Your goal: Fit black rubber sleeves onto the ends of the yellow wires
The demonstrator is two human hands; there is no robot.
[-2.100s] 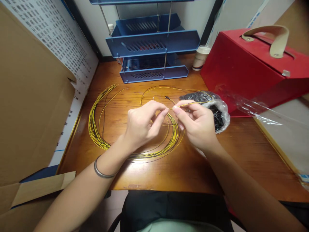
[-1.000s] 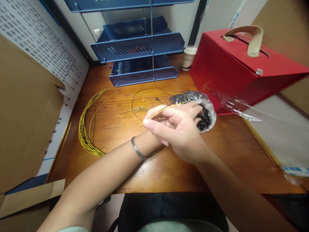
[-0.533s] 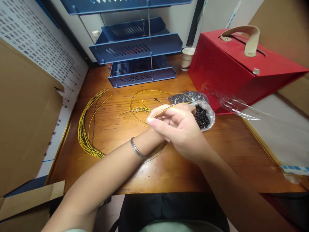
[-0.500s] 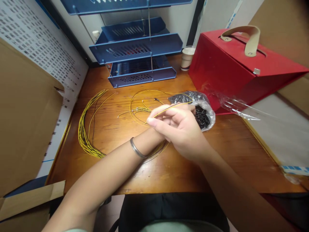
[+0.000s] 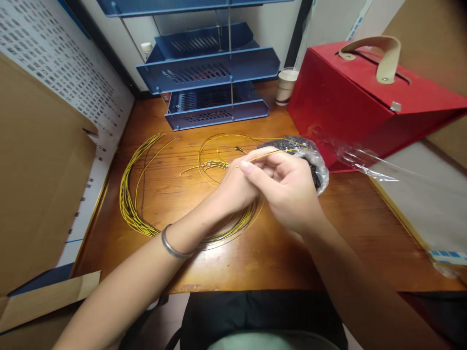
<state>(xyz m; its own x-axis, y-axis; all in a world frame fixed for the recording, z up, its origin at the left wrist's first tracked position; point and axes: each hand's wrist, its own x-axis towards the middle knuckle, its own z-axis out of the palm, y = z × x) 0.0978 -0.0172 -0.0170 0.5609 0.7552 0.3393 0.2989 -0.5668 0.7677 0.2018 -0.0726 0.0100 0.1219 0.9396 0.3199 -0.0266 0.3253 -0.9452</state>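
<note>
Yellow wire (image 5: 270,154), likely light and springy, seems best pinched near its tip, as the right hand (image 5: 290,189) does; whether the left hand (image 5: 242,187) grips is hidden.

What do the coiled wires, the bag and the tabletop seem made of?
Coiled wires: probably plastic-coated, with smooth yellow and black surfaces. Bag: apparently thin plastic film, translucent, crinkled and glossy. Tabletop: wood or veneer, likely varnished, given its grain and bright reflections.
</note>
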